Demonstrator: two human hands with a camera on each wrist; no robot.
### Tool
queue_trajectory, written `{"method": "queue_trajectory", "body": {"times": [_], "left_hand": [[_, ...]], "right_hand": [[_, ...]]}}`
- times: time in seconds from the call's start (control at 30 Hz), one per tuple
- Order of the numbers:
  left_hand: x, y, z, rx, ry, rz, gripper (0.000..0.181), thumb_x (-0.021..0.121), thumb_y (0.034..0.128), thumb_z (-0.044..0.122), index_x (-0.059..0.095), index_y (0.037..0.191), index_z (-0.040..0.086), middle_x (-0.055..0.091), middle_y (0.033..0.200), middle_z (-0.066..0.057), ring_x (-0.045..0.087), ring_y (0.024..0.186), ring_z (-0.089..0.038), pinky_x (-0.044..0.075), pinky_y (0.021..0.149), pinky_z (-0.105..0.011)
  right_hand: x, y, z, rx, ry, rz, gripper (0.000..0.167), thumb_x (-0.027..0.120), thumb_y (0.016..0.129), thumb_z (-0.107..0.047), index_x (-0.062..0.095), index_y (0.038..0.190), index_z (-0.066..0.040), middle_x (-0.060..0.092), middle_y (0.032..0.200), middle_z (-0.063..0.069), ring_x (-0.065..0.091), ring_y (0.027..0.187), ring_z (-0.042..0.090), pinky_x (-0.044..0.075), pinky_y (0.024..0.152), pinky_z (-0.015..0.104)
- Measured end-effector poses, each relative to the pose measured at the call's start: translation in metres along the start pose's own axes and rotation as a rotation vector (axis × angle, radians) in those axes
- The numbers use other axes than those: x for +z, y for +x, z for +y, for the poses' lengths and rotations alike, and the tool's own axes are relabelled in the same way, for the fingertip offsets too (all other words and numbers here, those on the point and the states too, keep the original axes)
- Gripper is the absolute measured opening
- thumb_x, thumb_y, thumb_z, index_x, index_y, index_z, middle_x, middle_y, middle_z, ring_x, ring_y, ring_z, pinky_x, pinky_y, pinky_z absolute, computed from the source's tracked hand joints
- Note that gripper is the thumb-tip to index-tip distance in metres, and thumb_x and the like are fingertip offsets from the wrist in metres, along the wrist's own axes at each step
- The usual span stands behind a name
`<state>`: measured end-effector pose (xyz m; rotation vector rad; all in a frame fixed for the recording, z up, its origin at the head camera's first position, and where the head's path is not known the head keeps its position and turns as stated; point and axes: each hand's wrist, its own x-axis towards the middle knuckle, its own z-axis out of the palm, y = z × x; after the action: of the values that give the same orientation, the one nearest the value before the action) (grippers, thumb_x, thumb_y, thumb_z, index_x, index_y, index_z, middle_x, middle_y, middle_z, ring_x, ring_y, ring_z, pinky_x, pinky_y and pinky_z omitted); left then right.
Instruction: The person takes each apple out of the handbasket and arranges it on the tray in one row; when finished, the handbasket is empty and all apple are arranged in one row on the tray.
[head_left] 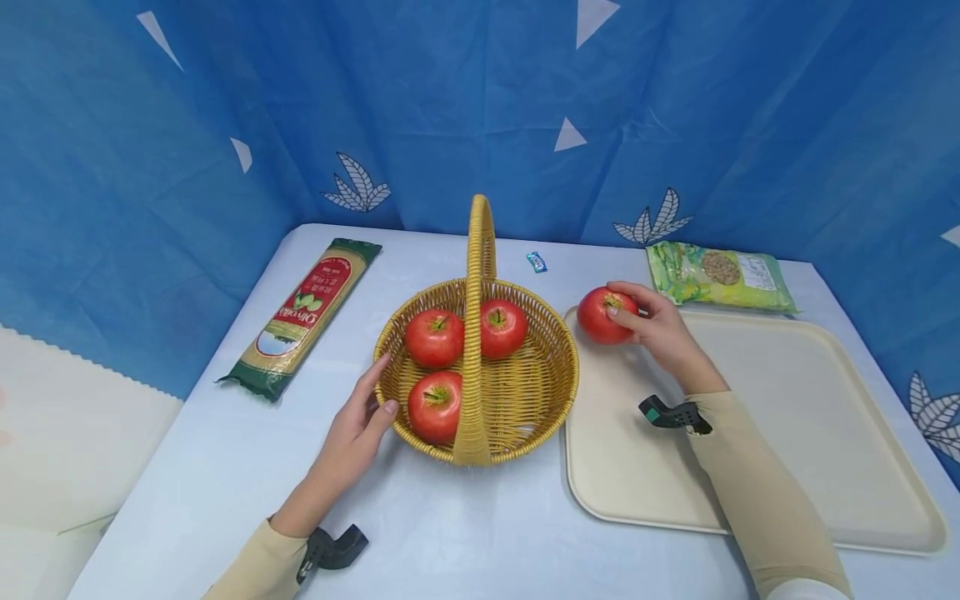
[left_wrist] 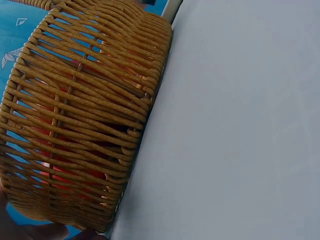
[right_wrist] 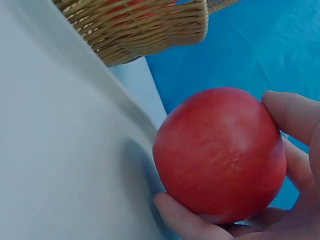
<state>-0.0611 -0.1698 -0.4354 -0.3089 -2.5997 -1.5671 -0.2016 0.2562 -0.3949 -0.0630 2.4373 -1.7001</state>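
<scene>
My right hand (head_left: 663,335) grips a red apple (head_left: 606,316) between thumb and fingers, over the back left corner of a beige tray (head_left: 757,417). In the right wrist view the apple (right_wrist: 220,155) fills the palm side of the fingers, its shadow falling on the tray. A yellow wicker basket (head_left: 525,400) with an arched handle stands left of the tray. Inside it lie three red apples, one at the front left (head_left: 435,407), one behind it (head_left: 434,337) and one at the back (head_left: 503,328). My left hand (head_left: 352,433) rests with extended fingers against the basket's left side.
A long pack of pasta (head_left: 303,317) lies at the table's left. Behind the tray is a green bag (head_left: 722,277) of grain-like food. A small blue wrapped sweet (head_left: 536,262) lies behind the basket. Blue curtain (head_left: 480,100) borders the back of the white table (head_left: 480,533).
</scene>
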Motion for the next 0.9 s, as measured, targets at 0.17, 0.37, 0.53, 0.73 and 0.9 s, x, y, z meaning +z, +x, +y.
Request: {"method": "queue_trajectory", "body": {"times": [0.17,0.37,0.53,0.73,0.9], "left_hand": [[0.0,0.0,0.0,0.0,-0.009,-0.004,0.061,0.052,0.1049,0.011,0.028,0.16,0.007,0.029,0.167,-0.02,0.037,0.149,-0.046,0.041,0.113,-0.057],[0.0,0.0,0.0,0.001,0.005,-0.006,0.061,0.052,0.1048,0.011,0.028,0.161,0.008,0.029,0.167,-0.02,0.037,0.149,-0.046,0.042,0.112,-0.057],[-0.001,0.001,0.0,0.004,0.005,-0.003,0.061,0.052,0.1044,0.01,0.029,0.16,0.007,0.03,0.167,-0.02,0.037,0.149,-0.045,0.042,0.112,-0.057],[-0.001,0.001,0.001,0.001,0.008,-0.005,0.061,0.052,0.1046,0.011,0.029,0.161,0.008,0.03,0.167,-0.02,0.038,0.148,-0.045,0.042,0.112,-0.057],[-0.001,0.001,0.002,0.003,0.0,-0.01,0.061,0.052,0.1047,0.01,0.028,0.161,0.007,0.029,0.167,-0.02,0.037,0.149,-0.046,0.042,0.112,-0.056]], "right_hand": [[0.002,0.001,0.004,-0.002,-0.031,0.012,0.058,0.064,0.101,-0.028,0.045,0.153,-0.012,0.039,0.158,0.016,0.035,0.138,0.028,0.052,0.082,0.01],[0.007,0.002,0.006,-0.028,-0.072,0.015,0.056,0.063,0.101,-0.024,0.045,0.152,-0.008,0.039,0.159,0.018,0.036,0.143,0.035,0.053,0.093,0.017],[0.012,0.003,0.006,-0.058,-0.11,0.018,0.055,0.061,0.102,-0.021,0.045,0.152,-0.008,0.04,0.159,0.022,0.038,0.143,0.04,0.046,0.113,0.055],[0.011,0.002,0.006,-0.055,-0.128,0.018,0.055,0.059,0.103,-0.024,0.042,0.154,-0.01,0.037,0.16,0.023,0.035,0.145,0.043,0.04,0.115,0.065],[0.009,0.003,0.009,-0.051,-0.146,0.02,0.055,0.059,0.103,-0.025,0.042,0.153,-0.009,0.037,0.16,0.022,0.035,0.145,0.044,0.039,0.116,0.066]]}}
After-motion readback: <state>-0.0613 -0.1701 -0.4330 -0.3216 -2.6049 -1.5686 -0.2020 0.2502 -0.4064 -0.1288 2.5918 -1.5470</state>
